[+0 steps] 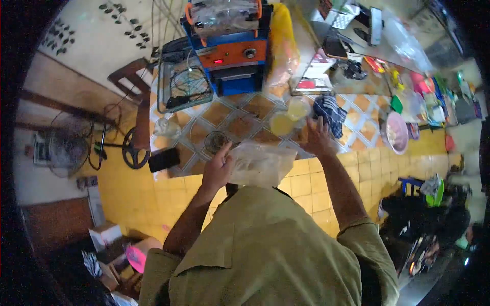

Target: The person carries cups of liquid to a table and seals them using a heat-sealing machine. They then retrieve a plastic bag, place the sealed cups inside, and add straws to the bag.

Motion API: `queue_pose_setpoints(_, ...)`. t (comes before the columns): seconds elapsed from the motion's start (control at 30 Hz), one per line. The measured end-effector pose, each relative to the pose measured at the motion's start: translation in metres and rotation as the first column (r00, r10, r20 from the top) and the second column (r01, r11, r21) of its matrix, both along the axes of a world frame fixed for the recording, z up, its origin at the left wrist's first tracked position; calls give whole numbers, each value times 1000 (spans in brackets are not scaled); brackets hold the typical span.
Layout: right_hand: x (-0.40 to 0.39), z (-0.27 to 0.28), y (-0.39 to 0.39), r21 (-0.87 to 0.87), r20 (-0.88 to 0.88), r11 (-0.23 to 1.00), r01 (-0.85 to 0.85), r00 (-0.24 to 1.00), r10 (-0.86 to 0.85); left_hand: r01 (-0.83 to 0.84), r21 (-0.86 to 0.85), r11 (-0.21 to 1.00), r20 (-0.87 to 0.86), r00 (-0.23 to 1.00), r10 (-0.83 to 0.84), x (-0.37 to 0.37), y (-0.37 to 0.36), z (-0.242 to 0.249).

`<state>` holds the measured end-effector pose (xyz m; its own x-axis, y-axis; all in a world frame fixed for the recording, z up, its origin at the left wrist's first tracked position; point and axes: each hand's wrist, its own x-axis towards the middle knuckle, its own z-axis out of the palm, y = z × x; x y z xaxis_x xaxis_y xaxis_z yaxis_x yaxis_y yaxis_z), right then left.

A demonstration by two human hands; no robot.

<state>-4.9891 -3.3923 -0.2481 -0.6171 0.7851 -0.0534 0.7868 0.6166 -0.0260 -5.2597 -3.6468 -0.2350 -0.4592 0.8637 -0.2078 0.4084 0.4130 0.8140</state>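
Left hand (219, 167) pinches the clear bag (264, 163) at the counter's (363, 122) near edge; right hand (319, 136) spread, seemingly empty, beside yellow containers (282, 124). We should pinch firmly and avoid bumping those.

No lettering, brand name, number or sign can be read here. On the blue machine (240, 71) at the back of the tabletop (245, 109), the orange front panel (234, 58) carries a small lit red patch (219, 61) and a round dial (249, 53); any marks around them are too small to make out. At the right, print on a red and yellow packet (376, 65) and on the crowded, brightly coloured goods (434, 99) is blurred (the strongly curved view bends things near its edges). The clear plastic bag (260, 163) in the left hand (218, 170) bears no legible words.
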Motion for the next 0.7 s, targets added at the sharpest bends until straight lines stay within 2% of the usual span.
queue_pose_setpoints(0.03, 7, -34, 15, 177, -142, 968, -176, 969, 202, -33, 39, 999, 58, 998, 30, 10, 8, 12)
queue_pose_setpoints(0.07, 5, -37, 21, 165, -148, 965, -204, 962, 228, -61, 50, 997, 88, 995, 56, 18, 14, 26)
queue_pose_setpoints(0.1, 6, -35, 25, 77, -97, 982, -171, 979, 178, -90, 60, 994, 118, 990, 82, 26, 19, 39)
queue_pose_setpoints(0.17, 17, -29, 22, 121, -160, 981, -153, 972, 172, -35, -176, 984, 98, 994, 53, 39, 26, 62)
queue_pose_setpoints(0.2, 22, -26, 21, 143, -192, 979, -144, 967, 170, -52, -176, 983, 97, 993, 70, 43, 25, 54)
queue_pose_setpoints(0.27, 34, -20, 28, 74, -168, 990, -123, 977, 134, -87, 9, 996, -105, 991, 87, 47, 25, 32)
queue_pose_setpoints(0.3, 38, -8, 26, 75, -169, 989, -130, 975, 141, -94, 10, 996, -106, 990, 95, 50, 25, 34)
queue_pose_setpoints(0.37, 45, 37, 19, 13, -330, 997, -79, 941, 79, -82, 103, 991, -113, 989, 94, 57, 24, 39)
queue_pose_setpoints(0.4, 51, 53, 18, 15, -330, 996, -86, 940, 86, -89, 105, 990, -113, 988, 101, 60, 23, 37)
queue_pose_setpoints(0.47, 63, 88, 15, -35, -481, 984, -176, 866, 138, -167, 109, 980, -139, 974, 181, 63, 23, 27)
queue_pose_setpoints(0.5, 64, 111, 8, -32, -479, 984, -177, 866, 140, -167, 113, 979, -137, 974, 182, 65, 24, 24)
queue_pose_setpoints(0.57, 57, 161, -15, -96, -595, 960, -263, 788, 156, -159, 181, 971, -225, 954, 198, 67, 27, 16)
queue_pose_setpoints(0.6, 53, 182, -27, -80, -594, 940, -331, 774, 222, -150, 185, 971, -221, 957, 190, 67, 29, 10)
queue_pose_setpoints(0.67, 37, 208, -54, -196, -601, 900, -390, 773, 204, -169, 139, 976, 33, 986, 166, 66, 36, -2)
queue_pose_setpoints(0.7, 19, 208, -67, -245, -605, 874, -420, 770, 200, -201, 133, 971, 95, 977, 189, 71, 36, 1)
